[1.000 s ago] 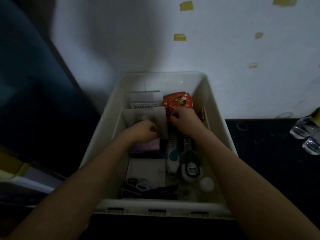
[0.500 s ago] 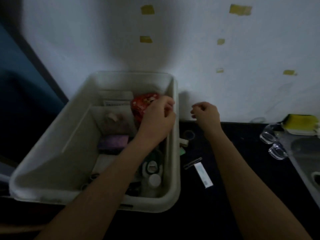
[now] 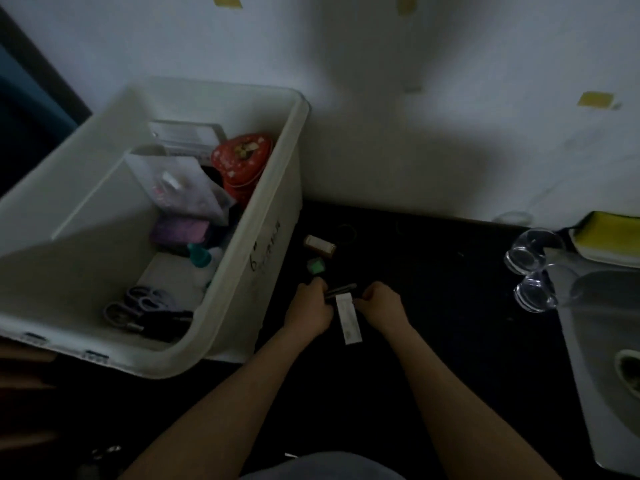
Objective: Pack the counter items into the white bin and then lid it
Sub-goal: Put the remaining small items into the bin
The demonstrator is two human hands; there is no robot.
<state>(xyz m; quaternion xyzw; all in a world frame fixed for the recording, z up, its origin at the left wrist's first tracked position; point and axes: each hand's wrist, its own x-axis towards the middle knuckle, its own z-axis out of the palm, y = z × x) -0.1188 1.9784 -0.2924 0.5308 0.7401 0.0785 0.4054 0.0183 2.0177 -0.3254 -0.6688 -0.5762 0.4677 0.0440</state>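
Observation:
The white bin [image 3: 270, 216] stands at the left of the dark counter. It holds a red heart-shaped tin [image 3: 242, 161], a clear pouch [image 3: 183, 188], a purple pack [image 3: 180, 230], a teal-capped bottle [image 3: 199, 254] and scissors [image 3: 138, 306]. Right of the bin, my left hand [image 3: 308, 308] curls round the end of a thin dark stick [image 3: 343, 289]. My right hand [image 3: 382, 306] pinches the top of a white strip [image 3: 350, 322] lying on the counter. A small brown cylinder [image 3: 320, 245], a green piece [image 3: 316, 266] and a dark ring [image 3: 346, 233] lie just beyond my hands.
Two clear glass cups [image 3: 530, 252] [image 3: 535, 294] sit at the right beside a sink [image 3: 602, 341]. A yellow sponge [image 3: 609, 237] rests behind the sink. The white wall [image 3: 415, 133] with bits of yellow tape closes the back.
Both hands left the bin and came down to the counter on its right. They now sit at the dark stick and the white strip. The view swung right.

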